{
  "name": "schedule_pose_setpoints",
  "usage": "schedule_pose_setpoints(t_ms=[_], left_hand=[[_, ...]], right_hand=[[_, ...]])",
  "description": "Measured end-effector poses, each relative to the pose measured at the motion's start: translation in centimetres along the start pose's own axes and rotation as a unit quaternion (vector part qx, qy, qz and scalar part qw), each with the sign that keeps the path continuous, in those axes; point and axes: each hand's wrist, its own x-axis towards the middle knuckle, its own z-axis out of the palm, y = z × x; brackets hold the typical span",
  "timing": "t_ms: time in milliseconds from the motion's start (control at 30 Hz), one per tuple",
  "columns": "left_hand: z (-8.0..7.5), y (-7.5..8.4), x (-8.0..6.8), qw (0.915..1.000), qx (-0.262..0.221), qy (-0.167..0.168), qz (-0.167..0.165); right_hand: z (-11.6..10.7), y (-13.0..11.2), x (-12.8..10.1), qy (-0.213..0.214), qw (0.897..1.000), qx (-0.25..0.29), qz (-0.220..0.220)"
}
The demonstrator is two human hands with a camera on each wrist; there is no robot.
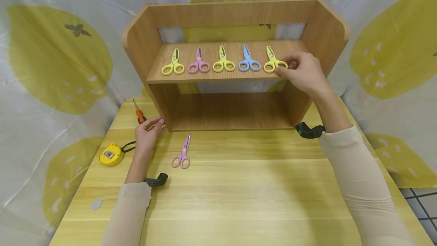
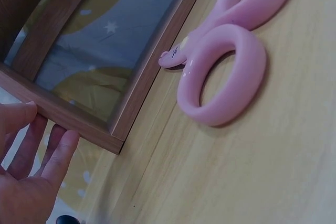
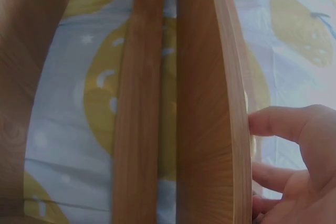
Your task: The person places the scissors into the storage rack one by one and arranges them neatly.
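On the upper board of a wooden shelf lies a row of scissors, blades pointing to the back. The rightmost are yellow scissors; my right hand holds their handle between thumb and fingers. In the right wrist view that hand is at the board's edge, and the board mostly hides the scissors. Blue scissors lie just left of them. My left hand touches the lower left front corner of the shelf with extended fingers, plain in the left wrist view too. Pink scissors lie on the table beside it.
Further left on the upper board are more yellow scissors, pink scissors and another yellow pair. An orange-handled screwdriver, a yellow tape measure and a pale disc lie at the table's left.
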Motion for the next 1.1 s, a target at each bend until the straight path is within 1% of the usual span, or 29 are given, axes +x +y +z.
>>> schedule_pose_setpoints(t_ms=[100,267,367,467,533,633,733,800,867,967,1033,1100], left_hand=[[-0.3,-0.5,0.4,1.0000,0.004,0.004,-0.001],[-0.6,-1.0,0.6,0.9999,0.014,0.009,-0.001],[-0.6,-1.0,0.6,0.9998,0.015,0.009,-0.004],[-0.4,-0.5,0.4,0.9998,0.016,0.008,-0.007],[-0.2,-0.1,0.1,0.9998,0.015,0.006,-0.009],[0.1,0.5,-0.3,0.9998,0.016,0.004,-0.009],[0.2,0.4,-0.3,0.9998,0.018,0.002,-0.004],[0.1,0.1,-0.1,0.9998,0.019,0.004,0.002],[0.0,-0.4,0.1,0.9997,0.021,0.007,0.008],[-0.2,-0.8,0.4,0.9995,0.028,0.009,0.013],[-0.1,-0.6,0.3,0.9995,0.029,0.007,0.010],[0.1,-0.1,0.0,0.9996,0.027,0.003,0.005]], right_hand=[[0.0,-0.2,0.0,-0.010,1.000,-0.017,-0.001],[0.1,-0.7,0.0,-0.012,1.000,-0.025,-0.001],[0.0,-0.9,-0.1,-0.012,1.000,-0.026,0.000],[0.0,-0.8,-0.3,-0.008,1.000,-0.017,-0.002],[0.0,-0.6,-0.6,0.004,1.000,0.000,-0.004],[0.0,-0.1,-1.3,0.042,0.998,0.044,-0.022],[0.3,0.2,-2.3,0.081,0.990,0.105,-0.050],[0.5,0.3,-3.2,0.095,0.984,0.132,-0.070],[1.0,0.3,-4.1,0.099,0.980,0.153,-0.082],[2.0,0.5,-5.7,0.093,0.977,0.172,-0.091],[2.9,0.7,-6.7,0.081,0.975,0.182,-0.096],[4.0,0.9,-7.6,0.059,0.974,0.193,-0.100]])
